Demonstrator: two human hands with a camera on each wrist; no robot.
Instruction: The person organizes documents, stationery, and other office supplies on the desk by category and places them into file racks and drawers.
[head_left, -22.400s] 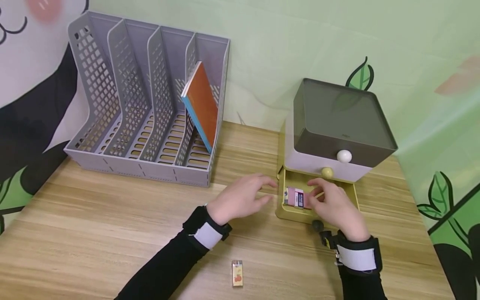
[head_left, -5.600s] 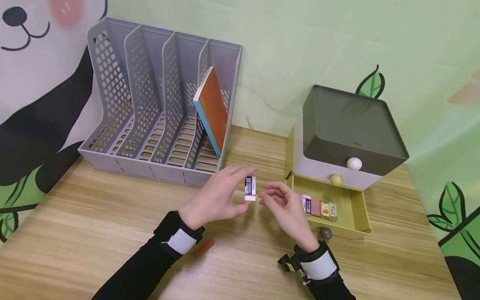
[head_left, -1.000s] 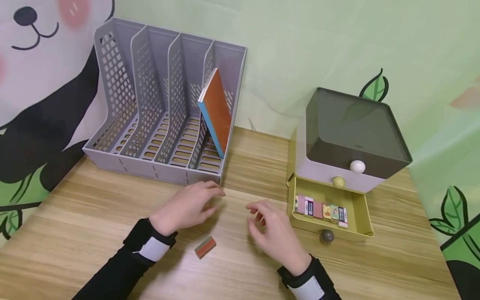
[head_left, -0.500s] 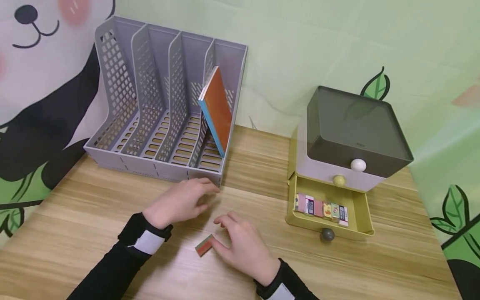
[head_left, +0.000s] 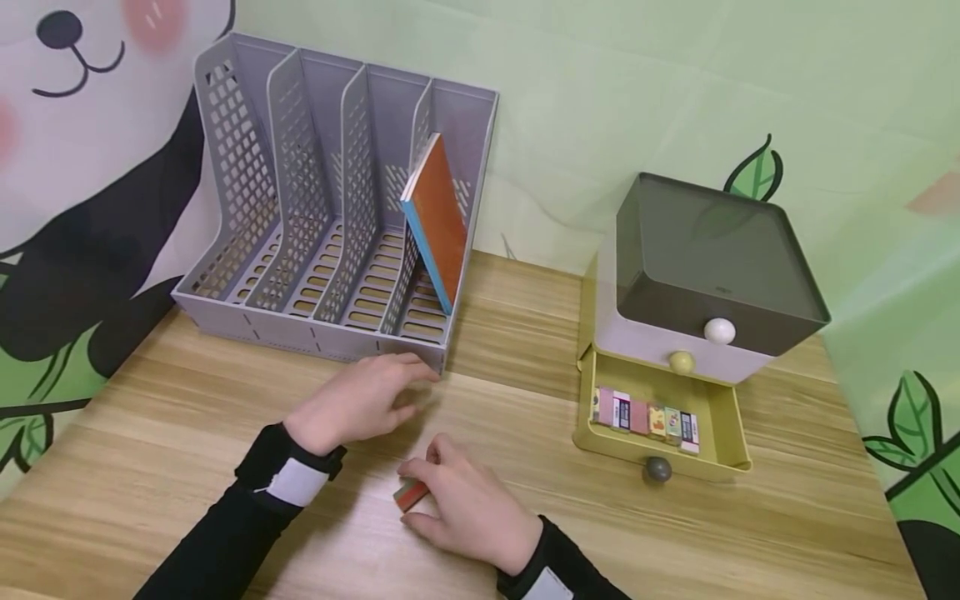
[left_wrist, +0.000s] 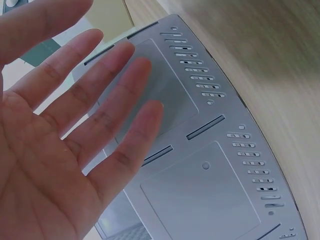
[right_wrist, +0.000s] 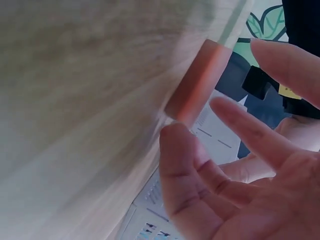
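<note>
A red and green eraser (head_left: 410, 495) lies at a slant on the wooden table. My right hand (head_left: 472, 504) is over it, thumb on the near side and forefinger on the far side. In the right wrist view a fingertip is right at one end of the eraser (right_wrist: 199, 82), while the thumb stands apart from it. My left hand (head_left: 360, 402) holds nothing; its palm and spread fingers show in the left wrist view, near the front of the grey file rack (left_wrist: 200, 185). Several small erasers (head_left: 639, 417) lie in a row inside the pulled-out yellow drawer (head_left: 720, 417).
The grey four-slot file rack (head_left: 300, 332) stands at the back left, an orange and blue book (head_left: 437, 221) leaning in its right slot. The drawer belongs to a stacked unit with a dark top box (head_left: 720, 242) at the right. A dark round knob (head_left: 657, 470) sticks out in front.
The right hand has moved left from beside the drawer to the red and green eraser. Over the longer span the drawer's row has grown, including the white and blue eraser the left hand held.
</note>
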